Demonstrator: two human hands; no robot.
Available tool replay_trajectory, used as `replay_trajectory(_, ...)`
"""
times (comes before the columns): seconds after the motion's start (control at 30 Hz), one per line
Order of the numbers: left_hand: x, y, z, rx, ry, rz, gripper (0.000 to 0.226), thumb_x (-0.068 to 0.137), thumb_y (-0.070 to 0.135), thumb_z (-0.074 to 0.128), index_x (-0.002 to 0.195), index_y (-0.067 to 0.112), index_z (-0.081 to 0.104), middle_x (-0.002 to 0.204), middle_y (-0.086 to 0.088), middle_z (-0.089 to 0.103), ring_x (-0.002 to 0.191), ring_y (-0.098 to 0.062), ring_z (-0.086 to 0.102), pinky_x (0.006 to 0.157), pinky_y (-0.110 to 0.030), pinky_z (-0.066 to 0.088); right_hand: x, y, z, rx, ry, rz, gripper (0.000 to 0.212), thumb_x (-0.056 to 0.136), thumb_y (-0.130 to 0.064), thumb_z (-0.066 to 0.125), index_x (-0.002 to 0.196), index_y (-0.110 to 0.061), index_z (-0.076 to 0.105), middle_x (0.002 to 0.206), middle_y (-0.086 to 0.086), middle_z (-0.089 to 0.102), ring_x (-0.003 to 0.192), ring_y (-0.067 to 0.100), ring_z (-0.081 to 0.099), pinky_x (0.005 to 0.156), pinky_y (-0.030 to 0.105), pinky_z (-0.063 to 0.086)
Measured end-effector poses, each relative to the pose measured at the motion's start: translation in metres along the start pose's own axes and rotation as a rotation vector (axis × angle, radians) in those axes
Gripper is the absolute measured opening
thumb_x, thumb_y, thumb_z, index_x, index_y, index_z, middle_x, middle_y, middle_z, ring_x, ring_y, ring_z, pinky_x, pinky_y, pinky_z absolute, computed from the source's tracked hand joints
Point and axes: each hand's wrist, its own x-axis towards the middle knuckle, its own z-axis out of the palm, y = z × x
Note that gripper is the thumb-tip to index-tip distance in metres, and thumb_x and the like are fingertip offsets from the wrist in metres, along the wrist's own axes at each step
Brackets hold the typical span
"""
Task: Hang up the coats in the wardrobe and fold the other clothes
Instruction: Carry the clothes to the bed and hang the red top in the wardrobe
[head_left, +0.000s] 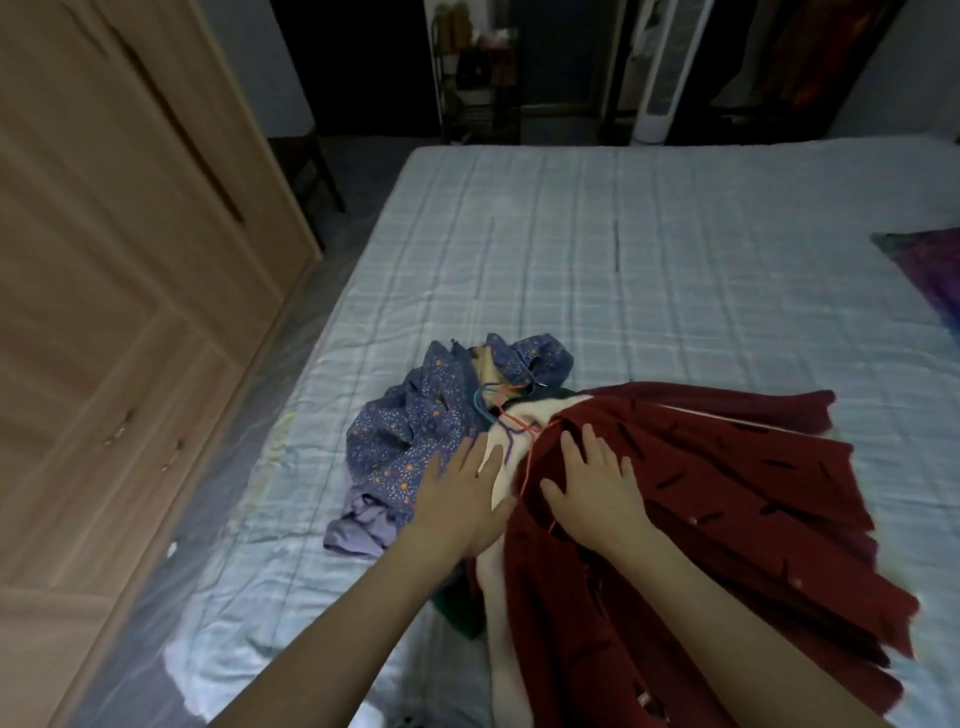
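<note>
Item one: we are recording a dark red garment (727, 493) with dark slit-like marks, lying spread on the bed (623, 234) over a cream layer (498, 467). Our right hand (592, 488) is resting flat on the red cloth, fingers straight and spread, gripping nothing. Our left hand (462, 493) is lying flat beside it, fingers straight, touching the cream layer and the edge of a blue floral garment (410, 436), holding nothing. Item two: the blue floral garment is sitting crumpled just left of the red one, with coloured cords (498, 415) trailing between them. Item three: a wooden wardrobe (119, 260) is standing left of the bed, doors closed. We are finding no readable writing or labels anywhere.
</note>
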Motion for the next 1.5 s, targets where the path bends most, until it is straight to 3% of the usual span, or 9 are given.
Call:
replay_trajectory(0.37, 0.043, 0.001, 0.037, -0.051, -0.058, 0.033, 0.075, 0.097, 0.047, 0.039, 0.156, 0.018, 0.003, 0.164, -0.003, -0.001, 0.15, -0.02, 0.0, 0.118, -0.05, 0.007, 0.036, 0.023, 0.037, -0.018, -0.113, -0.004, 0.076, 0.095, -0.049, 0.043, 0.155, -0.018, 0.009, 0.162, 0.013, 0.0, 0.149, 0.029, 0.006, 0.119, 0.048, 0.009)
replay_trajectory(0.5, 0.068, 0.011, 0.049, -0.161, -0.021, 0.098, 0.073, 0.089, 0.039, 0.047, 0.151, 0.009, 0.023, 0.158, -0.014, 0.02, 0.145, -0.028, 0.022, 0.116, -0.042, 0.021, 0.047, 0.032, 0.049, -0.039, -0.164, -0.008, 0.078, 0.094, -0.051, 0.044, 0.155, -0.019, 0.007, 0.162, 0.012, -0.001, 0.148, 0.028, 0.006, 0.119, 0.048, 0.01)
replay_trajectory(0.73, 0.107, 0.019, 0.084, -0.484, -0.255, 0.075, 0.071, 0.092, 0.021, 0.053, 0.152, 0.0, 0.021, 0.157, -0.018, 0.022, 0.145, -0.029, 0.02, 0.119, -0.029, 0.014, 0.065, 0.039, 0.08, -0.033, -0.319, -0.018, 0.09, 0.085, -0.061, 0.048, 0.155, -0.024, 0.006, 0.162, 0.01, -0.002, 0.149, 0.026, 0.004, 0.119, 0.047, 0.01)
replay_trajectory(0.97, 0.136, 0.01, 0.107, -0.575, -0.23, 0.0, 0.057, 0.082, 0.027, 0.046, 0.132, -0.001, 0.048, 0.13, -0.019, 0.051, 0.122, -0.031, 0.046, 0.105, -0.031, 0.031, 0.075, 0.038, 0.119, -0.065, -0.367, -0.038, 0.085, 0.087, -0.044, 0.059, 0.154, -0.025, 0.011, 0.162, 0.008, 0.005, 0.146, 0.024, 0.014, 0.116, 0.044, 0.019)
replay_trajectory(1.03, 0.148, 0.007, 0.11, -0.628, -0.178, -0.05, 0.043, 0.081, 0.022, 0.052, 0.119, 0.001, 0.054, 0.113, -0.017, 0.057, 0.106, -0.029, 0.054, 0.094, -0.031, 0.039, 0.078, 0.036, 0.13, -0.052, -0.366, -0.027, 0.08, 0.083, -0.043, 0.065, 0.15, -0.024, 0.026, 0.158, 0.011, 0.02, 0.141, 0.027, 0.028, 0.109, 0.045, 0.031)
replay_trajectory(1.13, 0.161, 0.005, 0.116, -0.672, -0.131, -0.116, 0.034, 0.078, 0.017, 0.06, 0.108, 0.004, 0.054, 0.098, -0.015, 0.063, 0.09, -0.028, 0.059, 0.084, -0.038, 0.047, 0.085, 0.042, 0.15, -0.047, -0.341, 0.016, 0.079, 0.051, -0.044, 0.087, 0.121, -0.02, 0.062, 0.127, 0.01, 0.059, 0.108, 0.029, 0.059, 0.076, 0.045, 0.053)
replay_trajectory(1.3, 0.171, 0.009, 0.123, -0.559, -0.128, -0.044, 0.024, 0.081, 0.02, 0.064, 0.098, 0.006, 0.055, 0.095, -0.014, 0.063, 0.089, -0.029, 0.058, 0.075, -0.033, 0.039, 0.095, 0.043, 0.162, 0.032, -0.271, 0.071, 0.088, 0.013, -0.045, 0.091, 0.093, -0.019, 0.067, 0.094, 0.006, 0.063, 0.076, 0.023, 0.063, 0.048, 0.036, 0.052)
replay_trajectory(1.4, 0.171, 0.013, 0.125, -0.49, -0.138, 0.007, 0.013, 0.081, 0.015, 0.059, 0.089, 0.014, 0.049, 0.097, -0.013, 0.061, 0.091, -0.029, 0.057, 0.076, -0.034, 0.039, 0.087, 0.042, 0.162, 0.019, -0.226, 0.082, 0.083, 0.022, -0.043, 0.092, 0.096, -0.018, 0.063, 0.094, 0.005, 0.057, 0.077, 0.022, 0.06, 0.048, 0.034, 0.052)
replay_trajectory(1.5, 0.165, 0.019, 0.124, -0.51, -0.109, 0.002, 0.014, 0.08, 0.007, 0.057, 0.092, 0.012, 0.051, 0.107, -0.01, 0.051, 0.094, -0.027, 0.053, 0.084, -0.033, 0.039, 0.073, 0.038, 0.156, 0.108, -0.239, 0.148, 0.069, 0.067, -0.042, 0.08, 0.122, -0.016, 0.047, 0.115, 0.005, 0.046, 0.105, 0.023, 0.052, 0.073, 0.035, 0.054)
